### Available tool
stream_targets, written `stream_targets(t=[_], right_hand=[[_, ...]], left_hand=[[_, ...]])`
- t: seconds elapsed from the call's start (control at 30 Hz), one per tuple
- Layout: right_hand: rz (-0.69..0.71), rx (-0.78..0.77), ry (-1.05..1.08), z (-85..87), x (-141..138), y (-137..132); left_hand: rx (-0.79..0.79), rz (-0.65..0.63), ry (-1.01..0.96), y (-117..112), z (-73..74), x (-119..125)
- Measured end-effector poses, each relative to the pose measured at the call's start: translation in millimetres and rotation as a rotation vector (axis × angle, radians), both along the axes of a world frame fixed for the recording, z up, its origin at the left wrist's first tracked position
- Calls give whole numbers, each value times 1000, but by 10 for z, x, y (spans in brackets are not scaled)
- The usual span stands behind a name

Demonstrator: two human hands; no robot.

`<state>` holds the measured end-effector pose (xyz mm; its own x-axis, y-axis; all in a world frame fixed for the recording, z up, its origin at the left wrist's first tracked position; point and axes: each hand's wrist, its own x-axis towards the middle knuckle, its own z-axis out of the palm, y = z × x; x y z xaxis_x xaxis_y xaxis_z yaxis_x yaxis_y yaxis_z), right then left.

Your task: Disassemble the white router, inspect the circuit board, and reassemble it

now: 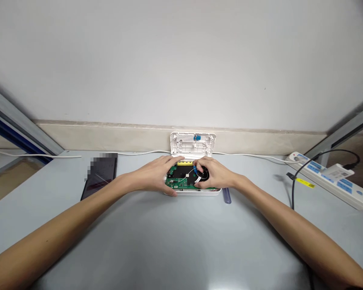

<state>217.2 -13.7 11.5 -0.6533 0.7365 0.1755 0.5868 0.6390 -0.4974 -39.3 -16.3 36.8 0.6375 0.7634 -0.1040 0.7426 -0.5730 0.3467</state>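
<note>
A white router-like casing lies opened on the table, with a green circuit board and a yellow port block inside. Its white cover, with a blue piece on it, stands up behind. My left hand is closed around the casing's left side, thumb at the front edge and fingers at the back. Over the right half, my right hand has thumb and fingers bent around a black round part. Beside its fingertips is a small blue connector; the palm hides the casing's right end.
A dark phone or tablet, partly pixelated, lies left. Close to the casing's right is a translucent bluish strip. A white power strip with a plugged adapter and a black cable sits right. A white cable runs along the wall.
</note>
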Motion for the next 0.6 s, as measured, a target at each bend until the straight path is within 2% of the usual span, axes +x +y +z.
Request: stream_targets(t=[0.6], right_hand=[[12, 18, -55, 16, -26, -14]], left_hand=[[-10, -7, -18, 20, -35, -21]])
